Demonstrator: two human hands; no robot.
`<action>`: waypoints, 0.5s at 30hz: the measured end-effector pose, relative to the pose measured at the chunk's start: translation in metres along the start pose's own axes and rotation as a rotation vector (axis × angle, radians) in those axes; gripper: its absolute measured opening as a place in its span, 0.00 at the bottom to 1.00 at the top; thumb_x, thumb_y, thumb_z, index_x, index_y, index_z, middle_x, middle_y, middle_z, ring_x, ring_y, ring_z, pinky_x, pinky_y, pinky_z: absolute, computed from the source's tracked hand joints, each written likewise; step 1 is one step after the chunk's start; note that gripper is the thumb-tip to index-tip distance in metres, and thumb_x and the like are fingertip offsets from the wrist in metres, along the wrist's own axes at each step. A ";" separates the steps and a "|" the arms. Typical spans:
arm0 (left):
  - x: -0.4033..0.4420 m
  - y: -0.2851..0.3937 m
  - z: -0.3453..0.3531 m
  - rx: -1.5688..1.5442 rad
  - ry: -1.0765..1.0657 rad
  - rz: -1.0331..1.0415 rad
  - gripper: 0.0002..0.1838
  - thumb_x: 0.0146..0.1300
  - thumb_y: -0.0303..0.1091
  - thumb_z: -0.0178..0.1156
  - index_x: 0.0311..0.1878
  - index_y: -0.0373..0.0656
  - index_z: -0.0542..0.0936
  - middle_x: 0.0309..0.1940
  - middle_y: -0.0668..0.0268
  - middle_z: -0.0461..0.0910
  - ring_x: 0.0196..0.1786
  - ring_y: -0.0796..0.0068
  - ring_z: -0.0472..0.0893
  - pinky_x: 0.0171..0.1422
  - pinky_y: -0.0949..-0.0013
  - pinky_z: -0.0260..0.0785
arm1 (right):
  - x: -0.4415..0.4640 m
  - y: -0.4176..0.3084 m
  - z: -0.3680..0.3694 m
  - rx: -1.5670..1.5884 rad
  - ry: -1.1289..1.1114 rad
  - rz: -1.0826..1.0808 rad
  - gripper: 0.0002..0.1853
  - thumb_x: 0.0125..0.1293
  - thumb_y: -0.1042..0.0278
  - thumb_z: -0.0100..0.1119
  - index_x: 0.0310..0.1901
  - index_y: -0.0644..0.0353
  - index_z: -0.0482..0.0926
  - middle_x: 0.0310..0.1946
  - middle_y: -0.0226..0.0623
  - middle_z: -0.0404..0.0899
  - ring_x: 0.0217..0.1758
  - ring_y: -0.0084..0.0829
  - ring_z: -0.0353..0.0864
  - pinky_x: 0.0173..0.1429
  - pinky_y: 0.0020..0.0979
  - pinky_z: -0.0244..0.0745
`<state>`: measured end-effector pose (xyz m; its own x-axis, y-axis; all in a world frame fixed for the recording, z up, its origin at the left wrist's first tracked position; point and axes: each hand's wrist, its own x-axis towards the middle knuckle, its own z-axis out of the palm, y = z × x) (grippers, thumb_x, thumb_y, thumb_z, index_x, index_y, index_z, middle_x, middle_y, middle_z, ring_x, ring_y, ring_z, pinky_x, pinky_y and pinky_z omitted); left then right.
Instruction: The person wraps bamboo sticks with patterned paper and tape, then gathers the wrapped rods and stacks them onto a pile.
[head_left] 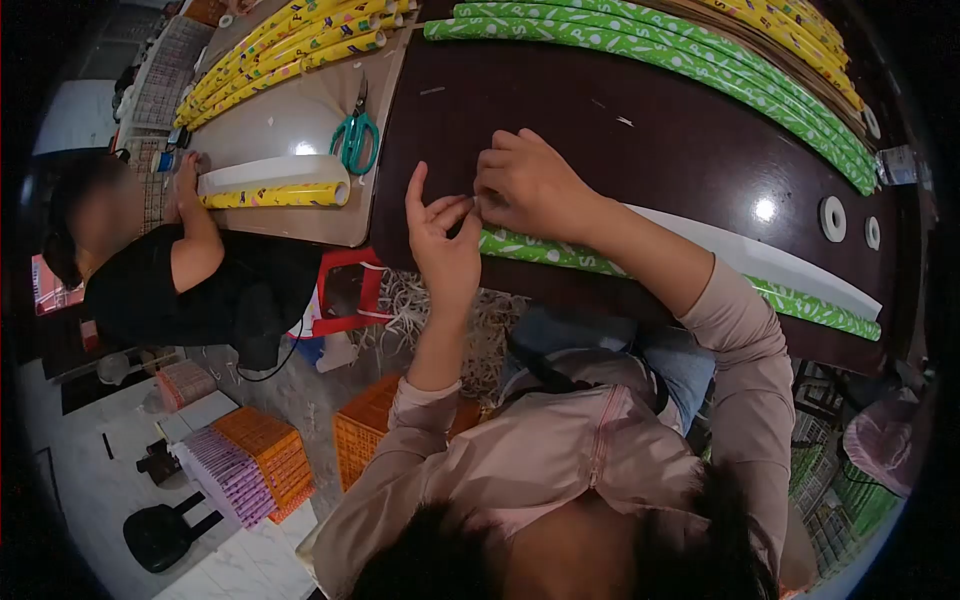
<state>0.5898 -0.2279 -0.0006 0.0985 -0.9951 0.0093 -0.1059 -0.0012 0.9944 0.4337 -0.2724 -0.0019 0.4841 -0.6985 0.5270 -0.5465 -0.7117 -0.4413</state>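
My left hand [442, 235] and my right hand [528, 185] meet over the front edge of the dark table. The left one has a finger stretched up while its other fingertips pinch together beside the right hand. My right hand is closed, its fingers curled in. Whatever lies between the fingertips is too small to make out. Just below the right hand and forearm lies a green patterned wrapping paper roll [815, 308], partly unrolled with its white underside [740, 245] showing. The forearm hides its middle.
Several green rolls [640, 60] lie along the table's back, with yellow rolls [290, 60] at the back left. White tape rolls [833, 219] sit at right. Teal scissors [356, 135] rest left, near a yellow roll [280, 196] that a co-worker [180, 260] handles. Paper strips [450, 325] litter the floor.
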 end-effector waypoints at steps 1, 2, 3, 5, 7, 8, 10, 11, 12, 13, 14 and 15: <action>0.000 0.000 0.000 -0.001 0.000 0.000 0.41 0.57 0.13 0.59 0.74 0.44 0.57 0.42 0.59 0.78 0.47 0.75 0.81 0.56 0.73 0.71 | 0.000 0.000 0.000 0.021 -0.001 0.015 0.07 0.49 0.67 0.69 0.27 0.57 0.81 0.27 0.28 0.75 0.38 0.31 0.72 0.41 0.34 0.65; 0.000 0.000 -0.001 0.020 -0.001 -0.005 0.41 0.57 0.13 0.59 0.74 0.44 0.57 0.42 0.59 0.78 0.48 0.75 0.81 0.56 0.73 0.71 | 0.000 0.001 0.000 0.021 -0.002 0.015 0.07 0.49 0.67 0.69 0.27 0.57 0.81 0.27 0.28 0.75 0.38 0.31 0.72 0.41 0.34 0.65; 0.000 0.000 -0.001 0.040 -0.003 -0.010 0.42 0.57 0.13 0.59 0.74 0.45 0.57 0.42 0.59 0.78 0.48 0.75 0.81 0.57 0.72 0.71 | 0.000 0.001 0.000 0.058 -0.015 0.053 0.07 0.49 0.66 0.69 0.27 0.57 0.81 0.27 0.29 0.76 0.37 0.32 0.72 0.42 0.35 0.65; 0.000 0.000 -0.001 0.037 -0.001 -0.017 0.42 0.57 0.13 0.59 0.74 0.45 0.57 0.42 0.59 0.78 0.48 0.75 0.81 0.57 0.72 0.71 | 0.000 0.003 -0.002 0.096 -0.030 0.091 0.07 0.49 0.66 0.69 0.27 0.57 0.81 0.28 0.29 0.77 0.37 0.33 0.73 0.42 0.35 0.65; 0.000 0.000 -0.001 0.035 0.001 -0.023 0.42 0.57 0.13 0.59 0.74 0.45 0.57 0.42 0.59 0.78 0.48 0.75 0.81 0.57 0.72 0.71 | 0.001 0.004 -0.004 0.231 -0.136 0.233 0.09 0.52 0.61 0.67 0.29 0.58 0.84 0.30 0.33 0.80 0.43 0.35 0.74 0.49 0.36 0.67; 0.000 -0.001 -0.002 0.047 0.001 -0.015 0.42 0.57 0.13 0.59 0.74 0.45 0.57 0.42 0.60 0.78 0.48 0.75 0.81 0.57 0.72 0.71 | 0.001 0.005 -0.004 0.230 -0.137 0.232 0.09 0.52 0.61 0.67 0.29 0.58 0.84 0.30 0.33 0.80 0.43 0.35 0.74 0.49 0.36 0.67; 0.000 -0.002 -0.002 0.059 0.001 -0.007 0.42 0.57 0.13 0.59 0.74 0.45 0.58 0.42 0.60 0.78 0.48 0.76 0.81 0.57 0.72 0.71 | 0.001 0.006 -0.005 0.218 -0.145 0.240 0.10 0.53 0.60 0.67 0.31 0.58 0.85 0.32 0.34 0.81 0.44 0.35 0.75 0.51 0.36 0.67; 0.000 -0.002 -0.002 0.037 -0.004 -0.003 0.41 0.57 0.14 0.60 0.74 0.45 0.58 0.43 0.60 0.78 0.48 0.76 0.80 0.57 0.72 0.71 | 0.001 0.005 -0.005 0.217 -0.145 0.241 0.10 0.53 0.60 0.67 0.31 0.58 0.85 0.32 0.34 0.81 0.44 0.35 0.75 0.51 0.36 0.67; 0.000 -0.003 -0.002 0.016 -0.010 0.002 0.41 0.57 0.14 0.60 0.74 0.45 0.58 0.43 0.60 0.78 0.48 0.76 0.80 0.57 0.73 0.70 | 0.002 0.004 -0.006 0.244 -0.153 0.264 0.10 0.53 0.60 0.67 0.32 0.58 0.85 0.32 0.34 0.81 0.44 0.36 0.75 0.52 0.36 0.67; 0.000 -0.003 -0.002 0.015 -0.011 0.002 0.41 0.57 0.14 0.60 0.74 0.45 0.58 0.43 0.60 0.78 0.48 0.76 0.80 0.57 0.73 0.70 | 0.003 0.004 -0.006 0.272 -0.161 0.287 0.11 0.53 0.60 0.67 0.32 0.58 0.85 0.33 0.34 0.81 0.44 0.36 0.75 0.53 0.36 0.67; 0.001 -0.002 -0.001 0.042 -0.003 -0.006 0.41 0.57 0.14 0.60 0.74 0.45 0.58 0.43 0.60 0.78 0.47 0.76 0.80 0.56 0.73 0.70 | 0.002 0.005 -0.004 0.271 -0.161 0.288 0.11 0.53 0.60 0.67 0.32 0.58 0.85 0.33 0.34 0.81 0.44 0.36 0.75 0.53 0.36 0.67; 0.001 -0.002 -0.001 0.070 0.005 -0.015 0.41 0.57 0.15 0.61 0.73 0.44 0.58 0.43 0.60 0.78 0.47 0.77 0.80 0.56 0.73 0.70 | 0.001 0.007 -0.001 0.334 -0.140 0.317 0.10 0.54 0.61 0.67 0.32 0.58 0.85 0.33 0.35 0.81 0.44 0.36 0.75 0.54 0.36 0.67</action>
<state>0.5913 -0.2284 -0.0026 0.1051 -0.9944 -0.0051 -0.1729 -0.0233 0.9847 0.4300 -0.2780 -0.0034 0.4288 -0.8721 0.2358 -0.4437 -0.4307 -0.7859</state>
